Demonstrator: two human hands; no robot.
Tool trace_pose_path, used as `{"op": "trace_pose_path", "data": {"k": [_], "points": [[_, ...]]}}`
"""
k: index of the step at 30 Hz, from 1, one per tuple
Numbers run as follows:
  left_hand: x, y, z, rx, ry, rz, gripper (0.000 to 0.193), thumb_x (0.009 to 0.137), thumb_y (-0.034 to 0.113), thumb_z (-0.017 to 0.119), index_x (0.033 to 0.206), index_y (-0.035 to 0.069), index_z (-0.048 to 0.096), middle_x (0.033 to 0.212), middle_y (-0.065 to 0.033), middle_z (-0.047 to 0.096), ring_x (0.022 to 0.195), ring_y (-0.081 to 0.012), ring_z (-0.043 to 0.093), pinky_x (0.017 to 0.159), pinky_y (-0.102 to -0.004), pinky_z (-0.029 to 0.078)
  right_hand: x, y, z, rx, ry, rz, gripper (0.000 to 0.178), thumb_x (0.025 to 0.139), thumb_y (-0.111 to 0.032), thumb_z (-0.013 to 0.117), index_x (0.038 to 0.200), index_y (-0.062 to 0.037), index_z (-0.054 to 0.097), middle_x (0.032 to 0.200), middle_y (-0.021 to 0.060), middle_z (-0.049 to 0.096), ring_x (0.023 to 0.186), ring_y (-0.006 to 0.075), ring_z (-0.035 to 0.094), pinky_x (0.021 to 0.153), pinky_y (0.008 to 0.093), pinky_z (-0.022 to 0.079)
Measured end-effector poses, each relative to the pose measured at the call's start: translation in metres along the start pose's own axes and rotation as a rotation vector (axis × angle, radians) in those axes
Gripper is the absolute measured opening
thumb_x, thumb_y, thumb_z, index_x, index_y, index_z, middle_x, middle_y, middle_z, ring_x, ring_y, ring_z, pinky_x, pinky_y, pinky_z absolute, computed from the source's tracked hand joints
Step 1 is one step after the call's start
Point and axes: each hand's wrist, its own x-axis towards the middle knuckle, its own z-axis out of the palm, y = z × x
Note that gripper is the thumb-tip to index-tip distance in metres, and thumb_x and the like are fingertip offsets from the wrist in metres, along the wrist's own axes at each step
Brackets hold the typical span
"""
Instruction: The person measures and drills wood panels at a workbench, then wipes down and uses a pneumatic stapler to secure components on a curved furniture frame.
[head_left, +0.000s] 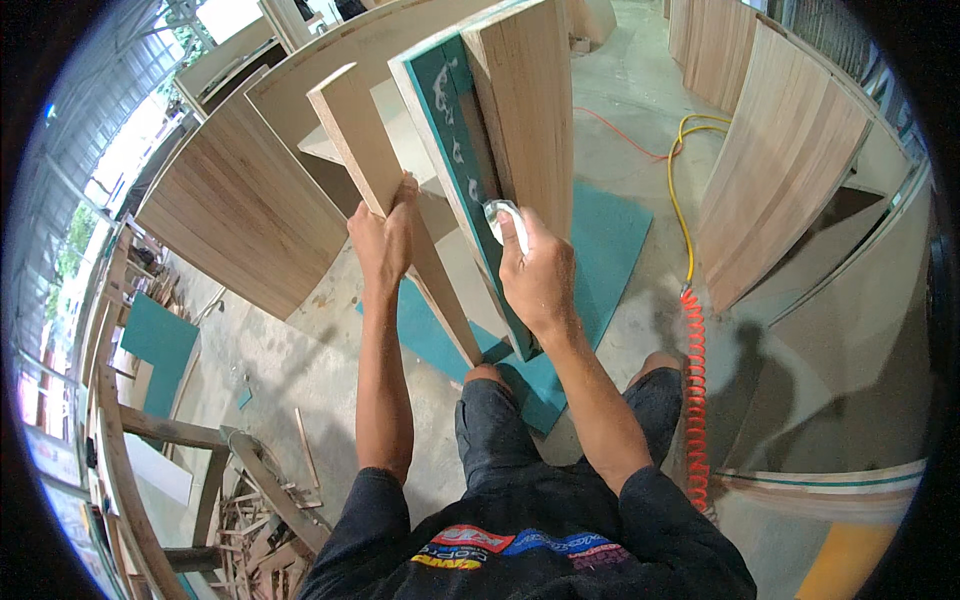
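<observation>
My left hand is wrapped round a long, narrow wooden board, held upright and tilted beside a tall wooden panel piece. My right hand is closed on a white glue bottle, its tip close to the piece's dark green inner strip. White squiggles of glue run down that strip above the bottle. The lower ends of board and panel are near my knees, over green sheets on the floor. Most of the bottle is hidden in my fingers.
Curved wooden cabinet panels stand at left and right. A coiled red air hose joins a yellow hose on my right. Wood scraps lie behind a timber frame at lower left.
</observation>
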Motion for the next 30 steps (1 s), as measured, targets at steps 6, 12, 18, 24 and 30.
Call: {"op": "trace_pose_path", "data": {"k": [6,12,18,24,30], "points": [[0.001,-0.002,0.004,0.013,0.014,0.034,0.049,0.092,0.045,0.068,0.102,-0.003,0.073,0.080,-0.0149,0.071,0.079,-0.0186,0.063,0.075,-0.0358,0.051,-0.036,0.048,0.019,-0.014,0.004,0.132,0.024,0.102,-0.026,0.054,0.098,-0.0051,0.064,0.077,0.0216,0.068,0.073,0.0433,0.067,0.064,0.0534,0.051],[0.000,0.000,0.002,-0.002,0.038,0.051,0.046,0.091,0.041,0.070,0.102,-0.003,0.074,0.082,-0.0113,0.071,0.079,-0.0164,0.061,0.077,-0.0334,0.051,-0.065,0.073,0.030,-0.022,-0.040,0.169,0.022,0.102,-0.026,0.055,0.098,-0.0051,0.062,0.077,0.0237,0.067,0.074,0.0460,0.066,0.064,0.0543,0.049],[0.000,-0.002,0.009,-0.010,0.086,0.069,0.044,0.090,0.040,0.073,0.100,-0.003,0.075,0.082,-0.0127,0.072,0.079,-0.0180,0.063,0.076,-0.0331,0.051,-0.094,0.108,0.049,-0.052,-0.048,0.294,0.027,0.104,-0.026,0.054,0.104,-0.0017,0.065,0.084,0.0239,0.069,0.080,0.0452,0.067,0.068,0.0502,0.050],[-0.001,-0.006,0.013,0.039,0.147,0.108,0.046,0.088,0.038,0.073,0.095,-0.007,0.074,0.086,-0.0179,0.074,0.080,-0.0236,0.068,0.078,-0.0356,0.051,-0.114,0.132,0.059,-0.103,-0.078,0.327,0.026,0.104,-0.026,0.054,0.099,-0.0021,0.063,0.082,0.0237,0.069,0.079,0.0469,0.066,0.067,0.0521,0.050],[0.016,-0.040,0.017,0.401,0.144,0.411,0.017,0.087,0.015,0.062,0.099,0.008,0.071,0.090,-0.0210,0.071,0.086,-0.0410,0.069,0.073,-0.0433,0.055,-0.145,0.165,0.076,-0.141,-0.049,0.306,0.023,0.103,-0.025,0.054,0.100,-0.0043,0.063,0.080,0.0254,0.067,0.077,0.0484,0.065,0.065,0.0555,0.048]]}}
